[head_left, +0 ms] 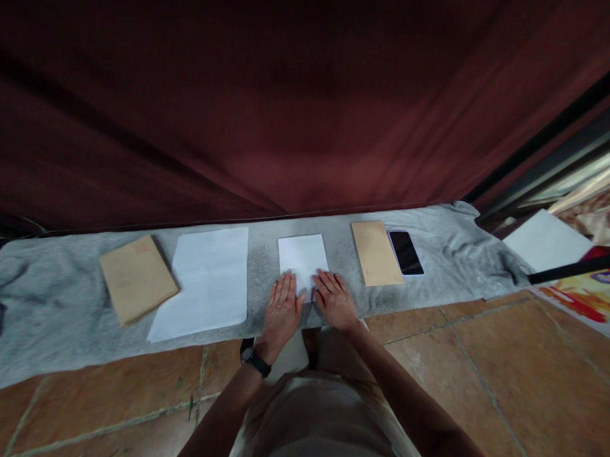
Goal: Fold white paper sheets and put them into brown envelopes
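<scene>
Lying on a cloth (435,226) in one row, left to right: envelope (137,278), sheet (206,282), folded paper (303,256) under both hands (282,311) (335,298), second envelope (376,252), phone (405,253) touching it.

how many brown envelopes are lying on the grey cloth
2. One brown envelope lies at the left, beside the large white sheet. The other brown envelope lies right of the hands, next to the phone.
</scene>
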`<state>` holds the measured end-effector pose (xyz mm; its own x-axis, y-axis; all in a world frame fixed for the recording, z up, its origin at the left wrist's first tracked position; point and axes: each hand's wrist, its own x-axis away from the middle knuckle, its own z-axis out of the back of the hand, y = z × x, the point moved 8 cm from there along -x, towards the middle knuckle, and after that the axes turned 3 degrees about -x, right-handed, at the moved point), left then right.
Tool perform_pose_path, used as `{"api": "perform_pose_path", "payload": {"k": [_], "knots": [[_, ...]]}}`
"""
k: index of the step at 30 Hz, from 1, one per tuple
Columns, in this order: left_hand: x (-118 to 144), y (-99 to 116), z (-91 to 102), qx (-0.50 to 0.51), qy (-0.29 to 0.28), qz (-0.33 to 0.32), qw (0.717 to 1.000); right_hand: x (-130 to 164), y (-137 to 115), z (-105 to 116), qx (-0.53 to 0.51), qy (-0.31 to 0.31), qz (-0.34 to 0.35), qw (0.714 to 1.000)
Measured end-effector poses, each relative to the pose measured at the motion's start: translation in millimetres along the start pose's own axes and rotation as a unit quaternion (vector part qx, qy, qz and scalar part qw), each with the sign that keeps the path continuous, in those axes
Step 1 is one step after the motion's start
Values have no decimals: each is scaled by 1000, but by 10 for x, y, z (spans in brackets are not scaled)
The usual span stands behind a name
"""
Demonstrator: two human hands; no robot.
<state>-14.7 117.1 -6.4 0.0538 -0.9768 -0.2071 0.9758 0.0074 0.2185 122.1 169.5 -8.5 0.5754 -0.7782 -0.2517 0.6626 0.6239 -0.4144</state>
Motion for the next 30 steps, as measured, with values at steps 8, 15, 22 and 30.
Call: {"api": "perform_pose_path", "payload": {"k": [8, 15, 22, 30], "knots": [[-557, 218, -198, 6, -55, -74, 996, -10, 4, 2, -1, 1, -2, 1000], [-920, 286, -304, -4, -77, -87, 993, -24, -4, 27, -7, 18, -5, 1000], [-1003, -19, -295, -22, -60, -61, 996, -30, -3, 24, -5, 11, -7, 1000], [-718, -502, -172, -36, -40, 9, 999, -5, 15, 5, -10, 9, -5, 1000]]}}
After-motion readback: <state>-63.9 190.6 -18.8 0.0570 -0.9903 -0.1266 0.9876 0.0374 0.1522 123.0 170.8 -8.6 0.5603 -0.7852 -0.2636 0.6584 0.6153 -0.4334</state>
